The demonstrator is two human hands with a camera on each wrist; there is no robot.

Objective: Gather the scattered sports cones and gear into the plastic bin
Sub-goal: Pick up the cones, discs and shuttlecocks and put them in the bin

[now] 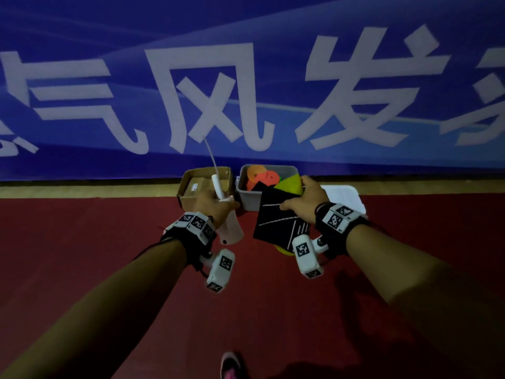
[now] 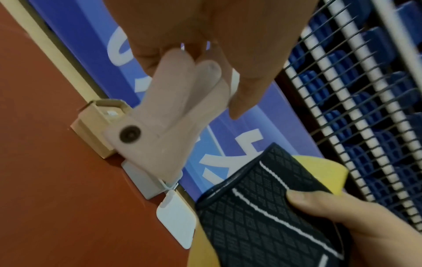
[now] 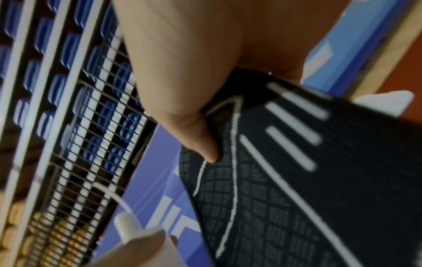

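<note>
My left hand [image 1: 216, 203] grips a pale pink jump rope handle [image 1: 231, 228] with a white cord rising from it; the handle [image 2: 164, 115] fills the left wrist view. My right hand [image 1: 303, 203] pinches a black patterned sleeve [image 1: 276, 222] together with a yellow flat cone [image 1: 289, 184]; the thumb [image 3: 205, 140] presses on the sleeve [image 3: 297, 180]. Both hands hover just in front of the grey plastic bin [image 1: 247, 195], which holds several orange disc cones [image 1: 259, 176]. The bin stands on the red floor against the blue banner.
An open cardboard box [image 1: 191, 187] sits left of the bin. A white lid [image 1: 344, 198] lies on the floor to its right. A blue banner wall [image 1: 246, 77] runs behind. My pink shoe [image 1: 231, 367] shows at the bottom.
</note>
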